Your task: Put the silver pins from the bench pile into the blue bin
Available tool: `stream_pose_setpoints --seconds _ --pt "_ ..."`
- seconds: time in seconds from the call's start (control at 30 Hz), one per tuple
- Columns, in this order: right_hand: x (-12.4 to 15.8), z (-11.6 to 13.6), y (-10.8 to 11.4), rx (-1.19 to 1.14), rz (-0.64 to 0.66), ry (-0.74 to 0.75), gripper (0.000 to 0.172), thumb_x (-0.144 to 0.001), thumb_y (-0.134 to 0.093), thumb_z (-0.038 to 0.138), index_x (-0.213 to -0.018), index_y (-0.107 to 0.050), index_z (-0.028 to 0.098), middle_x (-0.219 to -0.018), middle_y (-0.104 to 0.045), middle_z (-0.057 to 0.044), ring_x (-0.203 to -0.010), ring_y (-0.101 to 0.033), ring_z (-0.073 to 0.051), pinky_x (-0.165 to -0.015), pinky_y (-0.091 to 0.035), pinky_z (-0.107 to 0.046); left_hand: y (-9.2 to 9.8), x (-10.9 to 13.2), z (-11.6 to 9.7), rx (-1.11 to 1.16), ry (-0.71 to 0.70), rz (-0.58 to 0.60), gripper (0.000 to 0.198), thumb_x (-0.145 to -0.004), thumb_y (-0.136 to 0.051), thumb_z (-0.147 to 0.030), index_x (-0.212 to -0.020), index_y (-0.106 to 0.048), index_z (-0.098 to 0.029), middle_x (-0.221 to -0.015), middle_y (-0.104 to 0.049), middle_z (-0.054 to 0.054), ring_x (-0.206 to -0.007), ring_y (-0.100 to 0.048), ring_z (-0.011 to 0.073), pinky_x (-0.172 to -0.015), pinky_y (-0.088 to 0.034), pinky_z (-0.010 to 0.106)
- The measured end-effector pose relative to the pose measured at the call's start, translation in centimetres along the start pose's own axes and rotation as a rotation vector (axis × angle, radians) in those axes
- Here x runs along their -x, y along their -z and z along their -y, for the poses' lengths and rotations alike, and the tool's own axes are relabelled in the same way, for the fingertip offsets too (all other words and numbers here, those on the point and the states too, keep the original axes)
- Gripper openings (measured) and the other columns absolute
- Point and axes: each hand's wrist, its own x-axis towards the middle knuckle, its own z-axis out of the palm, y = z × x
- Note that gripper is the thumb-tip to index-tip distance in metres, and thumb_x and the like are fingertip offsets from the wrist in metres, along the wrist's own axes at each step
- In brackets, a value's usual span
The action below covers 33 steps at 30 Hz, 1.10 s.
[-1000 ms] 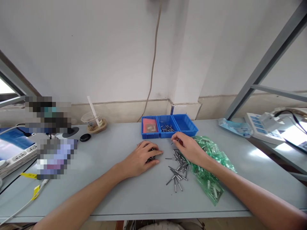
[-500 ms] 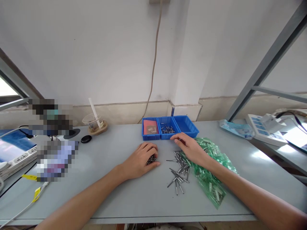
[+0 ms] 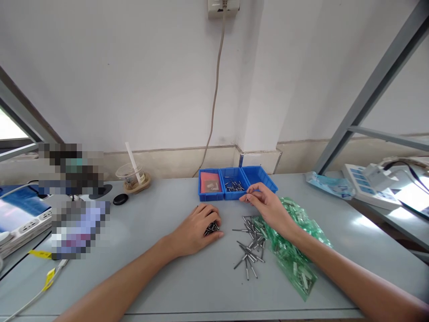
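Observation:
My left hand [image 3: 197, 230] rests on the table with its fingers curled round a bunch of small metal pins [image 3: 211, 228]. In front of the blue bins, my right hand [image 3: 264, 205] is closed in a pinch; whatever may lie between its fingertips is too small to make out. Loose metal pins [image 3: 250, 250] lie in a heap between my hands. Beside and under my right wrist is a green plastic bag [image 3: 304, 228] of wrapped pieces. More pins [image 3: 234, 185] lie in the middle blue bin [image 3: 231, 172].
The left blue bin [image 3: 201, 196] holds a red card [image 3: 210, 179]; the right bin [image 3: 258, 174] stands beside the middle one. On the left are a lidded cup with a straw [image 3: 132, 172], a black round object [image 3: 120, 199] and a power strip [image 3: 30, 223]. A blue packet [image 3: 330, 185] lies right.
My right hand's fingers have drawn together into a pinch near the middle bin. My left hand stays round its pins. The view has tilted slightly upward.

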Motion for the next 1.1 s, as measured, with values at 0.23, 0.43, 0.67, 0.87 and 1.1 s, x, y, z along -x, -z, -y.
stream_pose_setpoints --seconds 0.23,0.43,0.67,0.87,1.1 --pt "-0.14 -0.07 -0.13 0.053 -0.036 0.030 0.024 -0.099 -0.064 0.049 -0.095 -0.055 0.027 -0.094 -0.072 -0.004 -0.087 -0.067 -0.024 -0.075 -0.048 -0.036 0.15 0.05 -0.03 0.019 0.000 -0.002 0.017 -0.103 -0.067 -0.038 -0.108 -0.060 -0.023 -0.125 -0.061 0.006 -0.119 -0.054 0.0248 -0.107 -0.047 0.041" --pt "-0.03 0.30 0.01 0.095 -0.040 0.042 0.017 -0.100 -0.061 0.041 -0.092 -0.056 0.027 -0.080 -0.058 0.001 -0.074 -0.053 -0.020 -0.068 -0.043 -0.033 0.11 -0.04 -0.01 0.035 0.005 -0.016 0.018 -0.102 -0.068 -0.039 -0.108 -0.060 -0.023 -0.126 -0.061 0.007 -0.123 -0.052 0.0257 -0.110 -0.046 0.042" --pt "0.18 -0.15 0.01 0.069 -0.028 -0.019 0.014 -0.096 -0.065 0.033 -0.086 -0.058 0.025 -0.089 -0.069 -0.003 -0.082 -0.062 -0.022 -0.071 -0.045 -0.035 0.09 -0.06 0.00 0.035 0.011 -0.017 0.020 -0.101 -0.069 -0.039 -0.108 -0.060 -0.023 -0.127 -0.061 0.007 -0.124 -0.052 0.0259 -0.110 -0.046 0.042" --pt "0.17 0.18 -0.06 0.021 0.034 -0.048 0.023 -0.096 -0.067 0.043 -0.085 -0.062 0.024 -0.087 -0.069 -0.003 -0.078 -0.060 -0.021 -0.069 -0.045 -0.033 0.20 -0.09 -0.11 0.034 0.023 -0.006 0.021 -0.101 -0.069 -0.040 -0.108 -0.059 -0.023 -0.129 -0.060 0.008 -0.123 -0.052 0.0266 -0.110 -0.046 0.043" --pt "-0.21 0.04 0.06 0.058 0.062 -0.053 0.043 -0.105 -0.048 0.058 -0.082 -0.060 0.024 -0.079 -0.064 -0.002 -0.067 -0.053 -0.018 -0.059 -0.040 -0.031 0.37 -0.19 -0.39 0.038 0.044 0.008 0.024 -0.099 -0.071 -0.042 -0.105 -0.058 -0.023 -0.129 -0.059 0.008 -0.119 -0.055 0.0265 -0.106 -0.047 0.043"
